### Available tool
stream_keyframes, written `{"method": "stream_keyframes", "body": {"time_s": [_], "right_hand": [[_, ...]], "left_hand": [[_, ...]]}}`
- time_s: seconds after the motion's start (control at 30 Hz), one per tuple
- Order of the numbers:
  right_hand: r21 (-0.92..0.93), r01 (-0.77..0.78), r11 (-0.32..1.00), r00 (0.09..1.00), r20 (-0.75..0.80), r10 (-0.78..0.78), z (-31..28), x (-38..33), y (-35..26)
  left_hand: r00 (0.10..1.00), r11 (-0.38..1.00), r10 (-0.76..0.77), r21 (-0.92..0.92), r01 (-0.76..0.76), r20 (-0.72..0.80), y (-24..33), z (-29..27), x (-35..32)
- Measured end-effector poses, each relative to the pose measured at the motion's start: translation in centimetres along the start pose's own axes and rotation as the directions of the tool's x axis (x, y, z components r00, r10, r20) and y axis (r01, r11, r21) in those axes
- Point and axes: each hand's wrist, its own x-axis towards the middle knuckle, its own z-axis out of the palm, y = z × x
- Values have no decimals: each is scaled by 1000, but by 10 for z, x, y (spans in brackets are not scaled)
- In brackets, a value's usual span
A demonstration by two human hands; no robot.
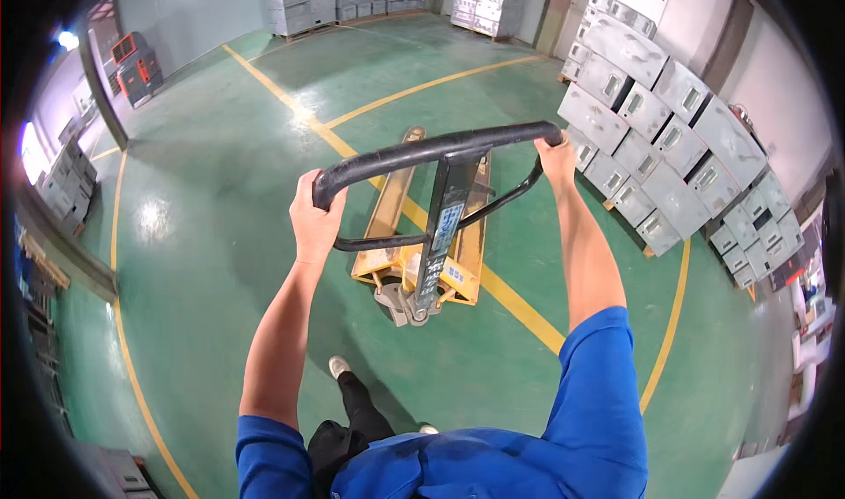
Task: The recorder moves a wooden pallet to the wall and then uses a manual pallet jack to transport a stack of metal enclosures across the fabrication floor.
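Both my arms reach forward to the black loop handle (431,150) of a yellow pallet jack. My left hand (313,217) is closed round the handle's left corner, and my right hand (556,157) grips its right corner. From the handle a dark shaft (438,235) with a blue-and-white label runs down to the small wheels. Beyond it the yellow pallet jack's forks (393,191) point away from me over the floor, with no load seen on them. The handle covers part of the forks.
Green floor (202,261) with yellow lines surrounds me. Grey metal boxes (647,121) stand stacked at the right, more stacks (321,2) at the far wall. An orange-and-black machine (136,69) stands far left, near a pillar (101,85). Another stack (66,187) is at the left.
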Motion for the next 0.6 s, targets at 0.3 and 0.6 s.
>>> {"method": "stream_keyframes", "body": {"time_s": [0.3,0.6], "right_hand": [[-51,-15,999,995,-100,10,188,156,-36],[34,16,999,999,-40,-14,380,298,-68]], "left_hand": [[985,997,14,-74,-2,169,-135,72,193],[966,988,-49,-130,84,253,-267,131,356]]}}
